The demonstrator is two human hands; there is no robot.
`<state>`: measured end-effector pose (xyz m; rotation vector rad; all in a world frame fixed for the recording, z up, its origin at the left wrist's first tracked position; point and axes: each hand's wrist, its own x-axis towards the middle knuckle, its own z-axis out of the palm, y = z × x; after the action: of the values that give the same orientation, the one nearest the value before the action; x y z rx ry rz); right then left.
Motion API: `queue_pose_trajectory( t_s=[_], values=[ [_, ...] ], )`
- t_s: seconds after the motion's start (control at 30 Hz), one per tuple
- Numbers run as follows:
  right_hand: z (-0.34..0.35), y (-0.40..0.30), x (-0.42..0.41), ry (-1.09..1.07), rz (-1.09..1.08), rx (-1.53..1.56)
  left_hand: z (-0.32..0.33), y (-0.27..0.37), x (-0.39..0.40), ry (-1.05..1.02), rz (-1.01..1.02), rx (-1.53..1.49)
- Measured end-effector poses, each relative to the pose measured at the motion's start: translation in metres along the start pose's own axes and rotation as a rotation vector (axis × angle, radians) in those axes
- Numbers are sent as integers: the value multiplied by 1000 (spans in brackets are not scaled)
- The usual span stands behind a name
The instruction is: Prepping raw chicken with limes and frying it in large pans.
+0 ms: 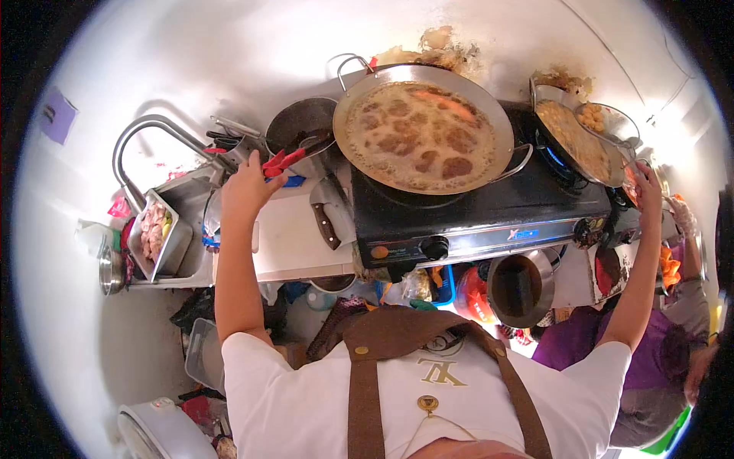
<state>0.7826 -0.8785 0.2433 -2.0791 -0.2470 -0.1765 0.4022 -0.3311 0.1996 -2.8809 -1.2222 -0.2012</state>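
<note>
My left hand [248,186] is at the left, its fingers closed around a red-handled utensil [284,163] beside a dark pot [287,117]. Whether the utensil's metal end reaches into that pot is unclear. At the far right, my right hand [648,186] grips the handle of a strainer [624,133] holding several round golden pieces [590,116]. The strainer is over a wok [550,94] of bubbling, pale-brown contents, with a blue flame under it. Between my hands, a large wok [421,186] holds foaming oil, dark pieces and an orange-red piece [446,104].
A cleaver [332,215] lies on a white board [281,241], left of the gas stove [395,224]. Raw meat fills a metal container [178,241] by the sink faucet [129,143]. Below the stove is a pan of dark liquid [516,287]. A co-worker's gloved hand [682,217] is at right.
</note>
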Motion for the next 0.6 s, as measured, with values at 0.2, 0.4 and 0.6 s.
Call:
queue_pose_trajectory(
  t_s=[0.2, 0.4, 0.6],
  values=[
    [9, 9, 4, -9, -68, 221, -12, 4, 21, -38, 228, -306],
    [12, -14, -7, 93, -92, -120, -3, 40, 40, -145, 230, 259],
    [1, -18, -13, 35, -11, -51, 8, 17, 58, -140, 241, 244]
  ],
)
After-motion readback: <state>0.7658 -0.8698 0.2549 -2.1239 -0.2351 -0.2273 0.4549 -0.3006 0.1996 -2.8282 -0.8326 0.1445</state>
